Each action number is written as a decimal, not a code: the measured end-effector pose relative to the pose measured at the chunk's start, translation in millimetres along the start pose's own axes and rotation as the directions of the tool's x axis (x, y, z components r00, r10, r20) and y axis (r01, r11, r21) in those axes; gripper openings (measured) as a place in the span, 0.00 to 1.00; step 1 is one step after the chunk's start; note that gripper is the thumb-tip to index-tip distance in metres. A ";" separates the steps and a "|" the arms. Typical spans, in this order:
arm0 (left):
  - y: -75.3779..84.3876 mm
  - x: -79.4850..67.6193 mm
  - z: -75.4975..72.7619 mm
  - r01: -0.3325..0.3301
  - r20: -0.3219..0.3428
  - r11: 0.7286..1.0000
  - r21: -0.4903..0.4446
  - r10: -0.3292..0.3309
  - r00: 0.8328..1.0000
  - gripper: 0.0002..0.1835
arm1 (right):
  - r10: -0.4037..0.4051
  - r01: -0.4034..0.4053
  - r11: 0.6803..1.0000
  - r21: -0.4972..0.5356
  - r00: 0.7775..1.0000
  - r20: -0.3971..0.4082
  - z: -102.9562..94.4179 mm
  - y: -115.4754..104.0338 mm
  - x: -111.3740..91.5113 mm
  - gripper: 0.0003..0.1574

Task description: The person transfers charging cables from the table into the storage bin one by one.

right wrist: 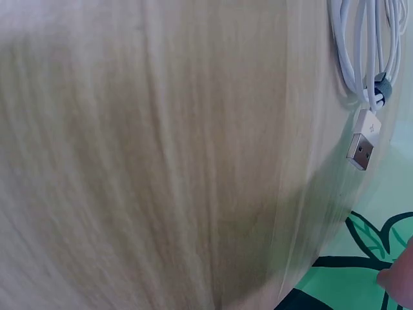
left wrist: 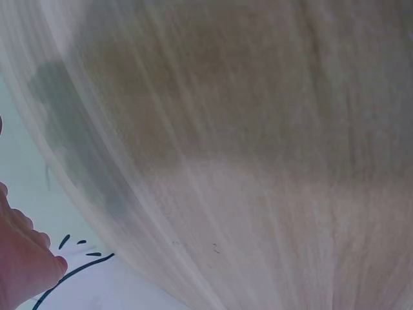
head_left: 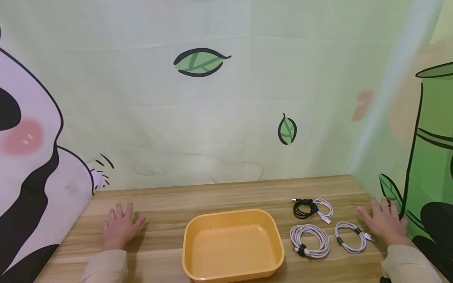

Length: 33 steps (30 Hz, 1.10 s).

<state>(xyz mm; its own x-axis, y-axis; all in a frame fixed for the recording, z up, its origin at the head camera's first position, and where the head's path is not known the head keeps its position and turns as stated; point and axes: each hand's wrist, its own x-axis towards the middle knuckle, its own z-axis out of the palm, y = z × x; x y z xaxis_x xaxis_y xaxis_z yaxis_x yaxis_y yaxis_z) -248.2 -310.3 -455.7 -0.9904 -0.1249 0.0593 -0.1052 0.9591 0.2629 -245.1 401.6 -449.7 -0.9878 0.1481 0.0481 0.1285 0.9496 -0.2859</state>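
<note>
My left hand [head_left: 121,226] rests with spread fingers on the left part of the wooden table, holding nothing. On the right, my right hand [head_left: 385,222] lies at the table's edge with its fingers spread too. Nearest to it is a thin white USB cable [head_left: 350,249], coiled and tied with dark straps; its metal plug [right wrist: 362,150] shows in the right wrist view. A thicker white cable coil [head_left: 323,239] with a black strap lies left of that. Behind them sit a black cable [head_left: 301,215] and a white USB cable [head_left: 330,205], side by side and touching.
A yellow-orange plastic tray [head_left: 186,239] stands at the table's front middle, between the hands, left of the cables. The wooden table [head_left: 159,204] backs onto a pale green cloth [head_left: 141,98] printed with leaves, a panda and bamboo.
</note>
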 end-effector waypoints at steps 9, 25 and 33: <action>4.9 4.6 -2.5 -0.036 0.011 0.999 -0.011 0.036 0.999 0.48 | -0.030 0.030 1.000 -0.010 1.000 0.001 -0.9 -5.7 4.1 0.52; 23.1 6.9 -1.6 -0.109 0.012 0.994 -0.022 0.109 0.994 0.42 | -0.119 0.118 0.992 -0.044 0.993 -0.014 -3.3 -26.3 6.2 0.50; 30.7 3.2 0.0 -0.173 -0.022 0.983 -0.062 0.172 0.985 0.37 | -0.154 0.152 0.988 -0.032 0.987 -0.045 -5.1 -37.9 5.5 0.49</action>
<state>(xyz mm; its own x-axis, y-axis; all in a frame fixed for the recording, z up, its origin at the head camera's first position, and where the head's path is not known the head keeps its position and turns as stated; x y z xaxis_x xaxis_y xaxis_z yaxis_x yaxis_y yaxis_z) -254.6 -281.3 -447.5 -0.9915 0.0358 0.1250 0.0731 0.9487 0.3075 -255.0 367.8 -433.8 -0.9909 0.0127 0.1340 -0.0206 0.9695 -0.2441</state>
